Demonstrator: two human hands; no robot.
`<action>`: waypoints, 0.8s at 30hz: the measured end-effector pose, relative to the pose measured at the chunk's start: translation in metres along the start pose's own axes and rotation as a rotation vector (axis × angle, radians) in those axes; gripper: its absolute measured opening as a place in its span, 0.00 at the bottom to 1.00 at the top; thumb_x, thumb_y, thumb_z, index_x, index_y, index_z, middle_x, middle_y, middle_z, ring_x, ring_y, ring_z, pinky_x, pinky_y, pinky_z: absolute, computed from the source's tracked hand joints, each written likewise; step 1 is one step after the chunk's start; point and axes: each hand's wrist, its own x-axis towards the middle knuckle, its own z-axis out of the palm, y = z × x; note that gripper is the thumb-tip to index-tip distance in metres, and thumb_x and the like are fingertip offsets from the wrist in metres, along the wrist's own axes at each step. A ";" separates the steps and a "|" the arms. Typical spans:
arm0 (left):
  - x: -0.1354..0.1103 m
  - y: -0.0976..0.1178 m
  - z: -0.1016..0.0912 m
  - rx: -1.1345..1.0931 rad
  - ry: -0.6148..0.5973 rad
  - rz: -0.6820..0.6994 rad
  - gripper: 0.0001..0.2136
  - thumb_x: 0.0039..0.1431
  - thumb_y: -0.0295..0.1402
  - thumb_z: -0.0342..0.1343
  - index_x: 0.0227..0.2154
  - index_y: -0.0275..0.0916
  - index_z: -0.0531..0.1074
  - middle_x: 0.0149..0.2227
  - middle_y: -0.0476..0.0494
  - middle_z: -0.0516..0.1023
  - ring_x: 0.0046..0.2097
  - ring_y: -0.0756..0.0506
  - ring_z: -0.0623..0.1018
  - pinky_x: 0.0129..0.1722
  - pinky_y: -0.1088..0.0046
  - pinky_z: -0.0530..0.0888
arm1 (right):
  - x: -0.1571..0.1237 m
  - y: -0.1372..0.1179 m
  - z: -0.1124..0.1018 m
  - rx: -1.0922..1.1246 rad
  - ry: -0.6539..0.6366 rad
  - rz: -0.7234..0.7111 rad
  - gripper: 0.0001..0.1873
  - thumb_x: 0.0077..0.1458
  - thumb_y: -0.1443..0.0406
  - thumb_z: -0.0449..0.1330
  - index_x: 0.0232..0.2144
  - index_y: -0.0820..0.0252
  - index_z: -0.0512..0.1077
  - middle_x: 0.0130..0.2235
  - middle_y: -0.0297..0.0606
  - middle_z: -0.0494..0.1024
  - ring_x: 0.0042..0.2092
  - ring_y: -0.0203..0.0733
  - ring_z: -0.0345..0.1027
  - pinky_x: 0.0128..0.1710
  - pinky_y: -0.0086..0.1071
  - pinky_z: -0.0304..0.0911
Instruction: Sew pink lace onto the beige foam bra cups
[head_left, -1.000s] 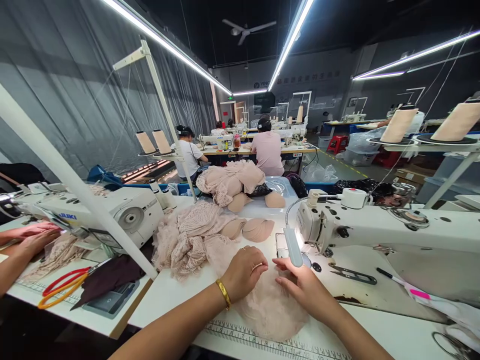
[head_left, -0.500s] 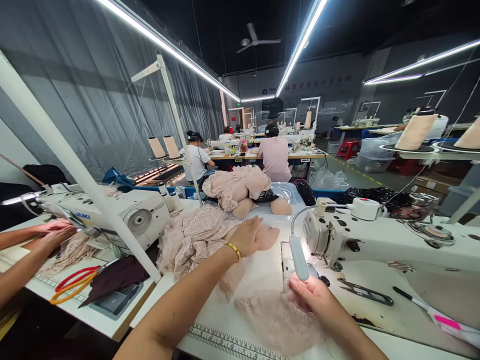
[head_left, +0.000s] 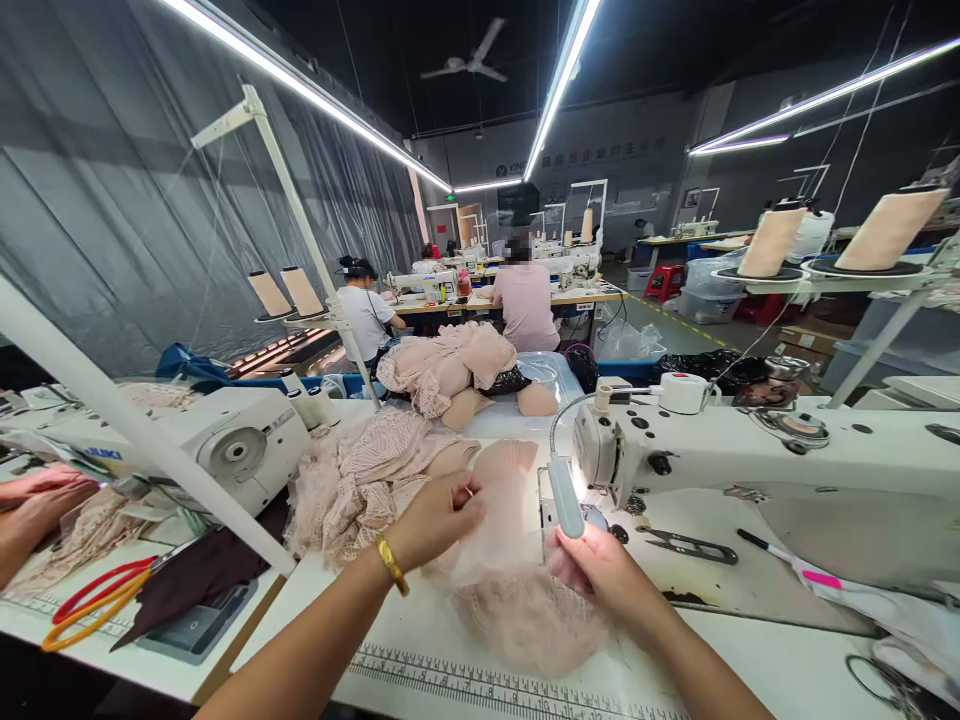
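My left hand (head_left: 442,515), with a gold bangle at the wrist, has its fingers curled together at the left edge of a beige bra cup piece (head_left: 508,490), which is smeared by motion. My right hand (head_left: 589,562) pinches the upper edge of a sheer beige lace fabric piece (head_left: 525,620) lying on the table. Right behind that hand hangs the grey lamp head (head_left: 566,497) of the sewing machine (head_left: 697,450), partly covering the needle area. A heap of beige lace (head_left: 367,470) lies to the left of my left hand.
More beige cups (head_left: 450,365) are piled on a clear plastic bin (head_left: 559,370). Thread snips (head_left: 690,546) and a pen (head_left: 761,543) lie at the machine's base. A printed ruler (head_left: 480,685) runs along the front. At left, a co-worker's hands (head_left: 45,505) work beside orange-and-red-handled scissors (head_left: 101,600).
My left hand has drawn back toward me from the cup, its flat fingers now curled, and the beige piece has come nearer. My right hand keeps its pinch. The view has turned slightly right.
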 end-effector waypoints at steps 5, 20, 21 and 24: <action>-0.036 0.008 0.032 -0.160 -0.227 -0.001 0.03 0.54 0.32 0.54 0.32 0.40 0.69 0.22 0.56 0.68 0.25 0.50 0.68 0.24 0.76 0.62 | -0.004 0.003 -0.002 -0.070 -0.009 -0.091 0.30 0.65 0.38 0.50 0.35 0.56 0.73 0.31 0.36 0.78 0.32 0.43 0.68 0.34 0.36 0.65; -0.014 -0.002 0.036 -0.030 -0.468 0.205 0.06 0.60 0.37 0.59 0.33 0.40 0.74 0.29 0.52 0.76 0.33 0.47 0.76 0.32 0.75 0.70 | -0.038 -0.009 0.010 -0.490 0.231 -0.597 0.11 0.71 0.56 0.56 0.41 0.50 0.77 0.36 0.34 0.82 0.34 0.42 0.74 0.35 0.31 0.68; -0.016 -0.003 0.031 0.014 -0.382 0.215 0.05 0.61 0.35 0.57 0.33 0.40 0.74 0.29 0.50 0.76 0.34 0.46 0.76 0.35 0.73 0.70 | -0.039 -0.008 0.012 -0.535 0.291 -0.674 0.09 0.71 0.58 0.56 0.42 0.49 0.76 0.35 0.33 0.81 0.33 0.41 0.73 0.33 0.31 0.67; -0.017 -0.005 0.017 0.282 -0.076 0.300 0.10 0.66 0.29 0.50 0.43 0.42 0.76 0.38 0.42 0.80 0.40 0.41 0.77 0.43 0.65 0.70 | -0.036 -0.006 0.019 -0.704 0.373 -0.886 0.09 0.71 0.67 0.54 0.47 0.50 0.72 0.38 0.34 0.82 0.35 0.40 0.73 0.34 0.30 0.69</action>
